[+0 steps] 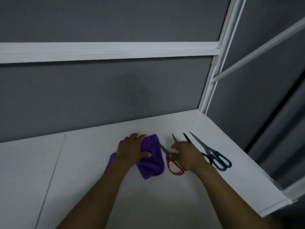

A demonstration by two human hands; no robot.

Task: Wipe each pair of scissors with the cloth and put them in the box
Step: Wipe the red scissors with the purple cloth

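Note:
A purple cloth lies crumpled on the white table; my left hand grips its upper left part, thumb curled over the fabric. Red-handled scissors lie just right of the cloth, blades pointing up-left. My right hand rests over them, fingers curled near the pivot. Two more pairs lie further right: one with dark blue handles and another with dark handles, mostly hidden under my right hand. A single grey blade tip pokes out above my fingers. No box is in view.
Grey partition walls with white rails close the table at the back and the right. The table's right edge runs diagonally close to the scissors. A seam crosses the tabletop on the left.

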